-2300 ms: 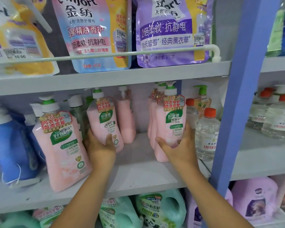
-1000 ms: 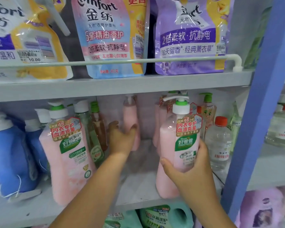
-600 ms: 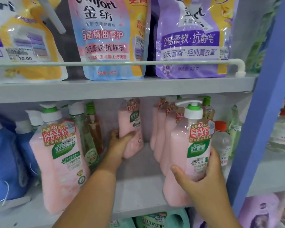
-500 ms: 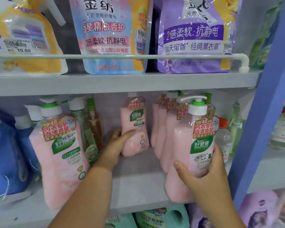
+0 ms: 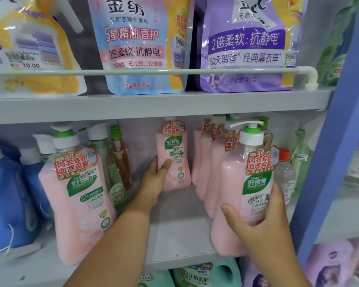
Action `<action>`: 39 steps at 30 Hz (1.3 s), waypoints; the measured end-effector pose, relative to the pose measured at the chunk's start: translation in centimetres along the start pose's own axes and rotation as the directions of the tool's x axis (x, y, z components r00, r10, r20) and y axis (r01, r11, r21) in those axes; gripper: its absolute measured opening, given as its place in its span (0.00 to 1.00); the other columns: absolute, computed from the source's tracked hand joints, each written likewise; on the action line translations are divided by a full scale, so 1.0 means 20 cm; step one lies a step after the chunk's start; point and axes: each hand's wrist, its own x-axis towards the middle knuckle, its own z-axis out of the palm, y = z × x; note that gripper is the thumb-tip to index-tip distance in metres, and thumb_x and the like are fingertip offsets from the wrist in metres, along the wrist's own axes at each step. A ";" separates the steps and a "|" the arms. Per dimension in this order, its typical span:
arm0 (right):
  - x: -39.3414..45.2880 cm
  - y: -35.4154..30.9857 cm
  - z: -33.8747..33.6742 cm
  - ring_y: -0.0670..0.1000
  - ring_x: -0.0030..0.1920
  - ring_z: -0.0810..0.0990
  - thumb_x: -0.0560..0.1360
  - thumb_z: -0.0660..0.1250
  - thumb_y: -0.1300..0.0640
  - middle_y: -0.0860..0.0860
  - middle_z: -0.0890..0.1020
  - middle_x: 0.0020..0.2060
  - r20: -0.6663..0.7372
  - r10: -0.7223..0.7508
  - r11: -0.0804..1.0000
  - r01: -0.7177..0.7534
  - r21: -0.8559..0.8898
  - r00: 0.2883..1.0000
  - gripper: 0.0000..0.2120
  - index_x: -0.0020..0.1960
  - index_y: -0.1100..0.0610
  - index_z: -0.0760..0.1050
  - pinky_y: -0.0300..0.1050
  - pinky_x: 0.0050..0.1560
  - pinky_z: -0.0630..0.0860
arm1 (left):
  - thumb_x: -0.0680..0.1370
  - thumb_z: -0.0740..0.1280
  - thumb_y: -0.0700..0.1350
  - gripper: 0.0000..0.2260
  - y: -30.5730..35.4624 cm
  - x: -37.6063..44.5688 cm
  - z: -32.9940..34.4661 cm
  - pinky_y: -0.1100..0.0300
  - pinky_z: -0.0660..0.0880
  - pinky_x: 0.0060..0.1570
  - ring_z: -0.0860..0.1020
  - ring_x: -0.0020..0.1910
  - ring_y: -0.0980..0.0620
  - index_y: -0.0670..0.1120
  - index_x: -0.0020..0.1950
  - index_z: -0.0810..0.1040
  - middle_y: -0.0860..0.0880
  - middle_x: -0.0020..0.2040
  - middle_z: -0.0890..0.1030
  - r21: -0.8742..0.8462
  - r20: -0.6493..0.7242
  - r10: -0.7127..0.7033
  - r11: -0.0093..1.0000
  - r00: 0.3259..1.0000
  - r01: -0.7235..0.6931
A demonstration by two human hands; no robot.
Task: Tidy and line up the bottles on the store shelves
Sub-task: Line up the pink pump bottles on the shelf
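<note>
My left hand (image 5: 153, 181) grips a pink pump bottle (image 5: 175, 156) deep on the middle shelf (image 5: 174, 235), its label facing me. At the shelf's front right, my right hand (image 5: 261, 216) holds the lower part of another pink pump bottle (image 5: 247, 183) that stands with a white pump head. A row of several more pink bottles (image 5: 211, 162) stands behind it. One more pink bottle (image 5: 79, 204) stands alone at the front left.
Blue jugs (image 5: 6, 199) and greenish and amber pump bottles (image 5: 114, 162) fill the left. Clear red-capped bottles (image 5: 286, 175) stand right of the pink row. A blue upright post (image 5: 338, 141) bounds the bay. Softener pouches (image 5: 145, 42) sit behind a rail above.
My left hand went to the back of the shelf, took the rear pink bottle and turned its label forward. My right hand brought its bottle to the shelf's front edge.
</note>
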 end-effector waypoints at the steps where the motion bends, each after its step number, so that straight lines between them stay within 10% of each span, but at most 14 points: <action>1: 0.00 0.00 0.00 0.45 0.66 0.76 0.55 0.78 0.35 0.40 0.76 0.67 0.005 -0.001 1.000 0.001 -0.007 1.000 0.55 0.77 0.40 0.59 0.58 0.68 0.74 | 0.82 0.68 0.47 0.14 0.01 0.00 0.00 0.57 0.83 0.46 0.85 0.54 0.49 0.49 0.68 0.76 0.49 0.59 0.85 0.003 -0.006 -0.003 1.000 1.000 0.003; 4: 0.00 -0.01 0.00 0.46 0.66 0.76 0.55 0.78 0.34 0.41 0.76 0.67 0.002 0.004 0.999 -0.004 -0.035 1.000 0.55 0.77 0.40 0.58 0.58 0.67 0.75 | 0.82 0.68 0.47 0.14 0.01 0.00 -0.01 0.65 0.81 0.40 0.85 0.54 0.52 0.52 0.68 0.76 0.49 0.60 0.84 0.029 0.010 -0.008 1.000 1.000 0.007; 9: -0.05 -0.05 0.06 0.45 0.65 0.73 0.56 0.79 0.33 0.42 0.72 0.65 0.033 0.014 0.995 -0.011 -0.095 0.999 0.52 0.74 0.38 0.58 0.51 0.67 0.73 | 0.81 0.69 0.52 0.28 0.15 -0.17 0.04 0.56 0.74 0.60 0.74 0.70 0.49 0.50 0.79 0.65 0.52 0.74 0.71 0.169 -0.183 0.053 0.985 0.982 -0.021; 12: -0.08 -0.07 0.18 0.46 0.69 0.66 0.59 0.74 0.31 0.42 0.65 0.66 0.079 0.002 0.990 0.009 -0.142 0.997 0.55 0.78 0.42 0.51 0.46 0.68 0.68 | 0.84 0.63 0.51 0.12 0.28 -0.52 0.05 0.61 0.71 0.53 0.78 0.61 0.56 0.52 0.66 0.77 0.59 0.61 0.80 0.121 -0.296 0.186 0.980 0.937 -0.157; 16: -0.09 -0.06 0.39 0.51 0.74 0.62 0.76 0.63 0.35 0.46 0.58 0.74 0.186 -0.101 0.970 0.138 -0.200 0.977 0.40 0.77 0.39 0.41 0.55 0.74 0.67 | 0.82 0.66 0.47 0.06 0.27 -0.90 -0.01 0.65 0.77 0.53 0.82 0.55 0.60 0.54 0.58 0.79 0.60 0.54 0.84 0.093 -0.115 0.294 0.954 0.949 -0.285; 20: -0.04 -0.03 0.44 0.48 0.76 0.60 0.83 0.61 0.51 0.49 0.56 0.78 0.375 -0.139 0.933 0.248 -0.261 0.917 0.39 0.82 0.46 0.38 0.40 0.75 0.60 | 0.75 0.75 0.40 0.32 0.20 -0.85 -0.06 0.75 0.73 0.52 0.76 0.61 0.70 0.69 0.67 0.66 0.68 0.61 0.78 0.358 0.007 0.285 0.894 0.959 -0.268; 22: 0.01 -0.03 0.36 0.45 0.75 0.58 0.83 0.61 0.56 0.45 0.58 0.76 0.398 -0.191 0.895 0.326 -0.304 0.897 0.34 0.83 0.48 0.48 0.39 0.76 0.58 | 0.72 0.79 0.42 0.39 0.19 -0.79 -0.06 0.79 0.70 0.49 0.72 0.59 0.77 0.71 0.68 0.60 0.71 0.60 0.74 0.436 0.028 0.242 0.870 0.970 -0.229; 25: 0.07 0.00 0.18 0.45 0.67 0.67 0.79 0.66 0.64 0.42 0.66 0.64 0.054 -0.350 0.892 0.350 -0.286 0.935 0.23 0.73 0.52 0.71 0.35 0.71 0.63 | 0.70 0.81 0.44 0.42 0.19 -0.75 -0.02 0.69 0.74 0.50 0.77 0.57 0.71 0.64 0.73 0.58 0.69 0.59 0.77 0.465 0.015 0.210 0.864 0.978 -0.193; 27: 0.11 0.04 0.08 0.46 0.66 0.68 0.77 0.70 0.62 0.41 0.65 0.63 -0.109 -0.283 0.936 0.249 -0.250 0.953 0.25 0.72 0.54 0.69 0.33 0.68 0.63 | 0.71 0.80 0.44 0.42 0.17 -0.73 0.00 0.60 0.75 0.53 0.79 0.55 0.64 0.61 0.75 0.58 0.64 0.60 0.79 0.488 -0.020 0.211 0.855 0.977 -0.174; 33: 0.24 0.20 0.07 0.45 0.60 0.81 0.60 0.80 0.42 0.48 0.77 0.65 0.128 0.141 0.981 -0.122 -0.150 0.982 0.47 0.74 0.43 0.62 0.53 0.62 0.80 | 0.72 0.78 0.39 0.43 0.18 -0.55 0.03 0.58 0.73 0.54 0.79 0.59 0.50 0.56 0.78 0.56 0.56 0.60 0.78 0.454 -0.072 0.133 0.887 0.988 -0.087; 39: 0.29 0.20 0.07 0.37 0.45 0.80 0.61 0.85 0.48 0.45 0.81 0.58 0.189 0.209 0.959 -0.162 -0.234 0.960 0.41 0.63 0.42 0.62 0.42 0.46 0.76 | 0.73 0.76 0.34 0.35 0.15 -0.45 0.08 0.77 0.71 0.36 0.79 0.50 0.56 0.47 0.74 0.63 0.56 0.54 0.79 0.417 -0.060 0.173 0.899 0.983 -0.133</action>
